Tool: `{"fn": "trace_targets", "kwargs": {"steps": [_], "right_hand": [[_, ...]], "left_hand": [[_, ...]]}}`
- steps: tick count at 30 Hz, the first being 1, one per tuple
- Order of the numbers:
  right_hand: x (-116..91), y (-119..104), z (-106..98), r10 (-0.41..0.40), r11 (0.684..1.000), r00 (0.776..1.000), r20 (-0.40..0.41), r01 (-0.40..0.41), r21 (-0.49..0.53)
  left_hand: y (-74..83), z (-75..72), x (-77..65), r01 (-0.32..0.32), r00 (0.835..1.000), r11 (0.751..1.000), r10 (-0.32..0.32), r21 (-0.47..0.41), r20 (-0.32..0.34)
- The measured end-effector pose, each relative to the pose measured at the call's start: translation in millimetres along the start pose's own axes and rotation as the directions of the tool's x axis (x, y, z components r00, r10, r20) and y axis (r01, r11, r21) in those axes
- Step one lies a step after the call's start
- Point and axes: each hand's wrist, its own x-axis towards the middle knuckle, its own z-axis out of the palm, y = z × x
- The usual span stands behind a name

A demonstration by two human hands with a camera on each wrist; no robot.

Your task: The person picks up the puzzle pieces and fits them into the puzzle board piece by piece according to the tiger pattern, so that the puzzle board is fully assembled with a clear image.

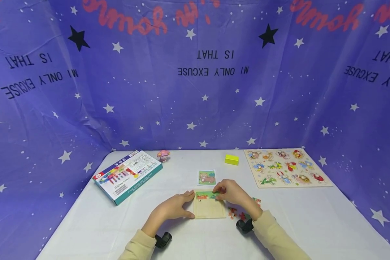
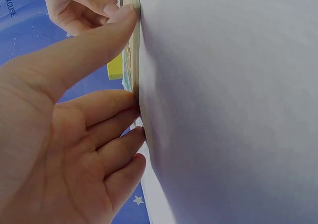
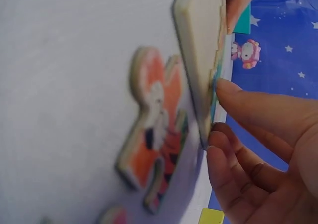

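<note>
A shallow wooden puzzle tray (image 1: pixel 209 210) lies in front of me, with a strip of joined green and red puzzle pieces (image 1: pixel 202 195) along its far edge. My left hand (image 1: pixel 173 207) rests at the tray's left side, thumb near the near corner and fingers along the far part. In the left wrist view, its thumb and fingertips touch the tray's edge. My right hand (image 1: pixel 232 193) pinches a blue-green puzzle piece (image 3: pixel 214 87) between thumb and curled fingers at the far right corner. A loose orange tiger puzzle piece (image 3: pixel 154 129) lies beside the tray.
More loose pieces (image 1: pixel 242 216) lie partly under my right wrist. A picture card (image 1: pixel 207 177) sits beyond the tray. Farther back are a yellow block (image 1: pixel 232 159), a pink figurine (image 1: pixel 163 155), a flat box (image 1: pixel 128 176) at left and an insect puzzle board (image 1: pixel 287 168) at right.
</note>
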Motion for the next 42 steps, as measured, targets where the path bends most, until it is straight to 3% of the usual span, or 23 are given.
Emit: {"fn": "trace_targets", "kwargs": {"steps": [14, 29, 38, 42], "right_hand": [[-22, 0, -12, -0.064, 0.998, 0.998, 0.014, 0.064, -0.015], [-61, -1, -23, -0.004, 1.000, 0.997, 0.074, 0.004, 0.000], [-71, -6, -19, 0.082, 0.993, 0.996, 0.046, -0.078, -0.085], [-73, -3, -16, 0.083, 0.993, 0.996, 0.032, -0.080, -0.083]], "left_hand": [[0.8, 0.0, -0.7, -0.004, 1.000, 1.000, 0.004, 0.000, -0.003], [0.1, -0.3, 0.4, -0.002, 1.000, 1.000, 0.002, 0.010, -0.003], [1.1, -0.6, -0.5, 0.007, 1.000, 1.000, -0.007, -0.001, -0.003], [1.0, -0.1, -0.7, 0.006, 1.000, 1.000, -0.006, -0.002, -0.004]]}}
